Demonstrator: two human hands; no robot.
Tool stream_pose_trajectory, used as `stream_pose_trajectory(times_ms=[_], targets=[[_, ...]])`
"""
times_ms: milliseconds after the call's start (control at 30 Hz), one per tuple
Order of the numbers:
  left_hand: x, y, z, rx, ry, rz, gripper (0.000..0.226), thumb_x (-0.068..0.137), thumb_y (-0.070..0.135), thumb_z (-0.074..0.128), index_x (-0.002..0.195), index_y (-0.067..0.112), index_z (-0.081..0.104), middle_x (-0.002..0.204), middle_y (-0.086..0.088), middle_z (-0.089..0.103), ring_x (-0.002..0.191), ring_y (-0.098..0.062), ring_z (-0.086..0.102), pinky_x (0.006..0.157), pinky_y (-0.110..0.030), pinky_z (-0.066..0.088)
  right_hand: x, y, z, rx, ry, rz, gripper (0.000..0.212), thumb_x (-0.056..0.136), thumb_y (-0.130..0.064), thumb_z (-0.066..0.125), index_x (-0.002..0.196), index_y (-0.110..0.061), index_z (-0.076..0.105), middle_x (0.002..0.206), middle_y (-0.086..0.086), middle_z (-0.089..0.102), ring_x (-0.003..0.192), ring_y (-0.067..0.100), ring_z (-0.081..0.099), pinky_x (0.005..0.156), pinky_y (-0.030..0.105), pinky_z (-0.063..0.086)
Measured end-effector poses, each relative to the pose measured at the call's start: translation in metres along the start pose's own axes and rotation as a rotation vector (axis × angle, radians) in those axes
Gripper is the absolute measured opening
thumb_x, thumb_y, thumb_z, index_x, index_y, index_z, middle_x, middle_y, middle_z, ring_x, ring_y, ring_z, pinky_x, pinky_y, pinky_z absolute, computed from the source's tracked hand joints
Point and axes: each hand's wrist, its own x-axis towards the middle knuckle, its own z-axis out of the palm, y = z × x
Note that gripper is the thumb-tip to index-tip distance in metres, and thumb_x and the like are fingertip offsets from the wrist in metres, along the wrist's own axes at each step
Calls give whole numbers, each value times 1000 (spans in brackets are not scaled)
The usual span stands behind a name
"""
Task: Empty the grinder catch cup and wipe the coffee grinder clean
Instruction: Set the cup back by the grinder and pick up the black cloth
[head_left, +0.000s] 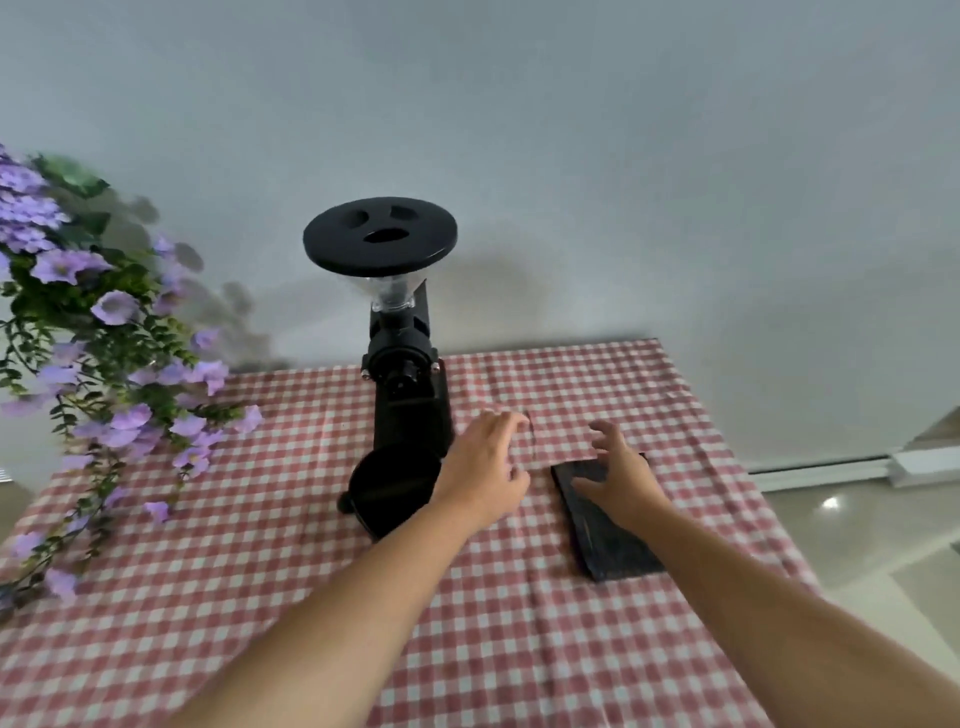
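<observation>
The black coffee grinder stood at the worktop's far edge, its catch cup in front. The left hand hid the cup's right rim; the right hand hovered over a dark cloth. Both were spread, empty.

Purple flowers overhang the checked tablecloth beside a grey wall.

Bench covered by a red-and-white checked cloth. On it: black coffee grinder upright at 12 o'clock near the far edge; black catch cup just in front of its base; dark flat rectangular pad at 3 o'clock; purple flowers trailing over the 9 o'clock side.
</observation>
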Motion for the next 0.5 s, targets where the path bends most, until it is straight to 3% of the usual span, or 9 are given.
stream_pose_trajectory(times_ms=[100,200,300,400,500], targets=[[21,22,52,133,-279,-117,62,89,30,56,144,19,29,149,-4,33,133,-23,37,107,-38,39,-1,38,-22,-68,36,103,64,85,-26,67,138,-23,31,137,6,49,116,23,53,88,32,49],[27,24,92,146,-408,-226,66,90,39,55,145,16,28,150,-6,32,135,-26,34,109,-41,36,-3,69,-30,-115,16,182,58,87,-29,63,137,-20,36,135,5,50,115,22,53,91,34,50],[28,23,116,185,-402,-323,63,91,48,51,142,12,36,146,-8,38,131,-27,39,107,-40,37,-4,91,-29,-132,-7,226,51,88,-30,62,133,-18,43,128,4,53,105,19,58,85,35,55],[30,31,132,275,-263,-426,63,92,54,45,136,10,43,141,-8,43,128,-27,41,107,-38,38,1,102,-27,-79,13,265,47,88,-30,62,130,-18,46,123,4,56,95,16,59,75,32,57],[34,39,144,304,-222,-508,69,90,57,48,136,7,40,141,-10,40,130,-27,37,108,-38,35,10,101,-24,106,13,369,44,87,-28,64,126,-14,49,113,5,61,82,14,58,56,22,49]])
